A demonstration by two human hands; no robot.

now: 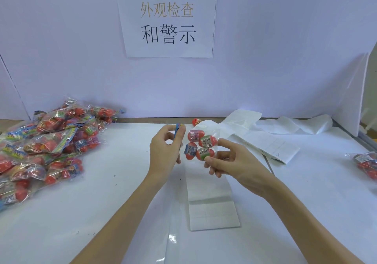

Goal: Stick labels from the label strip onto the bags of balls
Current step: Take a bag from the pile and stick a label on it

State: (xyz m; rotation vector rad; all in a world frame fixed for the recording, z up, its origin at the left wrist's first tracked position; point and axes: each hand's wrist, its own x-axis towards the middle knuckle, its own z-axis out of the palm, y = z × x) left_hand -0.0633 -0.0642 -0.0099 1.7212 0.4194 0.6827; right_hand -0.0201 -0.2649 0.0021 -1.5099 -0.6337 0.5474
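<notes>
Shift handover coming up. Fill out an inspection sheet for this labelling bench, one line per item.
Surface: white table, a few small dark specks.
Job's things: bag of balls held up between both hands; label strip lying flat below it; large pile of bags far left; one more bag at the right edge.
Clutter: folded printed sheets and crumpled white backing paper at the back right.
Grippers: left hand pinches the bag's blue header; right hand grips its lower right side.
Cables: nothing seen.
Surroundings: white partition with a paper sign in Chinese characters.
</notes>
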